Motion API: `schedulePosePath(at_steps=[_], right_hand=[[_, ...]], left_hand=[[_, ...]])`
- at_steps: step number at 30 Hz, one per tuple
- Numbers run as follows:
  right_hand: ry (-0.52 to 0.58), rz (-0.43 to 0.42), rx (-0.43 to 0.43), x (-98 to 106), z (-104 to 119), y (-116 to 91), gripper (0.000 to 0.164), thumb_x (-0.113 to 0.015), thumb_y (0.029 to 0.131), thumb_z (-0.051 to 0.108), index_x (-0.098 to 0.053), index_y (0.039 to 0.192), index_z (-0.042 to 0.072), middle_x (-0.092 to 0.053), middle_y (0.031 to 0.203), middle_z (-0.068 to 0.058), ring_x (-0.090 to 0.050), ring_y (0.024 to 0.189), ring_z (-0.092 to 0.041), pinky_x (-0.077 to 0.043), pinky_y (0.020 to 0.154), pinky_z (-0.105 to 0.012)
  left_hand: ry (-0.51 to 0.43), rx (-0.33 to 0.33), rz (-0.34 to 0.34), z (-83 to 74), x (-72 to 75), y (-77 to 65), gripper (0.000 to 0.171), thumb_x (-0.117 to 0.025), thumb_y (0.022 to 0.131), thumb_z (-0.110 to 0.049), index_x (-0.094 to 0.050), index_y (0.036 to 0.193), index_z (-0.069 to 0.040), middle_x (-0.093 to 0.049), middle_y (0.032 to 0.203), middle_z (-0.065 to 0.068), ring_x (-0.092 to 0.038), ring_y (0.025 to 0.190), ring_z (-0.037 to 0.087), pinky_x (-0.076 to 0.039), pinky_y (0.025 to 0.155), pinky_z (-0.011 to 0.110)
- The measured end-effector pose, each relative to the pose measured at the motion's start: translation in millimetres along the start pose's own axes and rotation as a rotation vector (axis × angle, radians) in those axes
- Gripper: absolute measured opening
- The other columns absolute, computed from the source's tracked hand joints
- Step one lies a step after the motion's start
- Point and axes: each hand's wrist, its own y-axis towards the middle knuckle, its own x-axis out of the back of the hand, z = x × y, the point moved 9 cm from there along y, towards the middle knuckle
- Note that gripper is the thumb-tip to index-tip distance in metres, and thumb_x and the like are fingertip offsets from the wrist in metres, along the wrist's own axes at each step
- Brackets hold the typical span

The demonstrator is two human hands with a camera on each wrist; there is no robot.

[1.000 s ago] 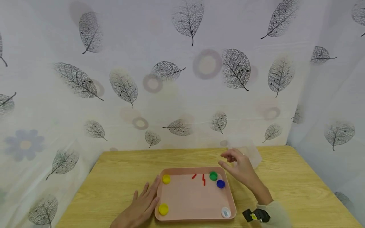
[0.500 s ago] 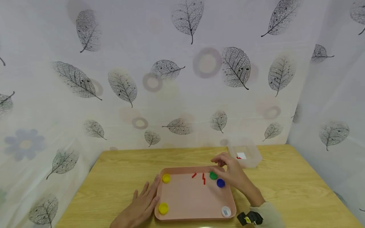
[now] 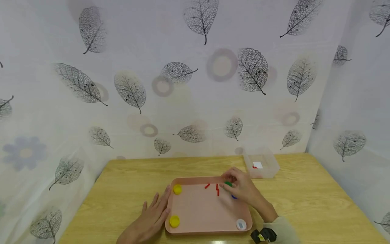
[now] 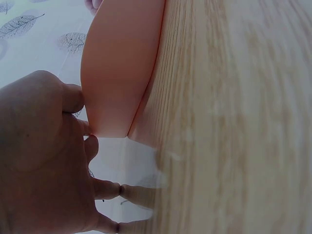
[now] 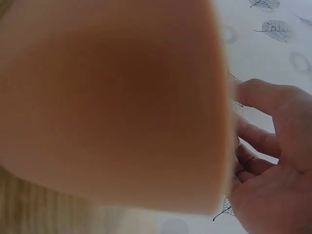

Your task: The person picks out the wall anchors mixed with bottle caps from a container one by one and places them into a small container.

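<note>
A pink rectangular tray (image 3: 208,210) lies on the table. My left hand (image 3: 149,217) rests flat on the table with fingers straight, its fingertips and thumb against the tray's left wall. My right hand (image 3: 242,186) reaches over the tray's back right corner, thumb and bent fingers parted. It partly covers a green round cap (image 3: 228,183) and mostly hides a blue cap (image 3: 234,196). Several short red sticks (image 3: 217,189) lie just left of its fingertips. In the right wrist view, the tray wall (image 5: 117,112) hides the fingertips' surroundings.
Yellow caps (image 3: 174,221) sit in the tray's left corners, and a white cap (image 3: 241,224) in its front right corner. Behind my right hand stands a clear plastic box (image 3: 268,171) with a white label and red bits. A leaf-print curtain (image 3: 189,101) hangs behind the table.
My right hand has moved left and down from in front of the clear box to over the green and blue caps. The left hand has stayed at the tray's side.
</note>
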Motion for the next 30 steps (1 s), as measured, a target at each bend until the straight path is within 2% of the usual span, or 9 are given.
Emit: schedulePosePath(at_steps=[2,5,12,20,26,30], right_hand=[[-0.004,0.004,-0.014,-3,-3,-1,0.02,-0.079,0.078,0.012,-0.067,0.093,0.014,-0.057,0.08,-0.003,-0.055,0.068,-0.021,-0.05,0.058,-0.034],[-0.017,0.015,-0.012,-9,-6,-3,0.018,-0.078,0.078,0.012,-0.068,0.093,0.011,-0.057,0.079,-0.007,-0.055,0.068,-0.021,-0.05,0.057,-0.033],[-0.044,0.028,0.016,-18,-11,-7,0.016,-0.077,0.078,0.011,-0.069,0.091,0.005,-0.057,0.077,-0.006,-0.055,0.065,-0.021,-0.05,0.055,-0.026],[-0.101,0.077,-0.006,-27,-19,-7,0.018,-0.076,0.078,0.008,-0.068,0.093,0.004,-0.056,0.081,-0.007,-0.056,0.069,-0.021,-0.05,0.059,-0.025],[-0.136,0.091,0.063,-31,-14,-7,0.019,-0.076,0.075,0.003,-0.067,0.091,0.003,-0.056,0.084,-0.006,-0.053,0.069,-0.02,-0.047,0.059,-0.022],[-0.193,0.095,0.107,-33,-10,-7,0.02,-0.078,0.073,0.007,-0.066,0.089,0.003,-0.057,0.085,-0.004,-0.051,0.069,-0.016,-0.046,0.061,-0.021]], left_hand=[[0.0,-0.002,-0.003,-0.1,0.7,0.3,0.059,-0.028,0.104,-0.04,0.002,0.153,-0.028,-0.002,0.158,-0.004,-0.011,0.139,0.046,-0.001,0.093,0.079],[-0.002,0.001,-0.005,0.3,1.0,0.8,0.059,-0.028,0.104,-0.04,0.002,0.153,-0.028,-0.003,0.158,-0.005,-0.011,0.139,0.045,-0.002,0.092,0.08],[0.004,0.001,-0.002,0.7,-0.8,1.3,0.059,-0.027,0.104,-0.04,0.003,0.153,-0.029,-0.002,0.158,-0.005,-0.011,0.139,0.045,-0.001,0.093,0.08],[-0.002,0.006,0.0,0.3,-0.8,-0.9,0.058,-0.027,0.104,-0.04,0.002,0.153,-0.028,-0.002,0.158,-0.005,-0.011,0.139,0.045,-0.001,0.092,0.08],[0.007,0.004,-0.007,-0.4,0.6,-0.5,0.058,-0.027,0.104,-0.04,0.002,0.153,-0.029,-0.002,0.158,-0.005,-0.011,0.139,0.044,-0.002,0.094,0.079],[0.002,0.003,-0.012,-1.8,0.2,-1.1,0.058,-0.028,0.104,-0.039,0.001,0.153,-0.028,-0.003,0.158,-0.005,-0.011,0.139,0.045,-0.002,0.093,0.079]])
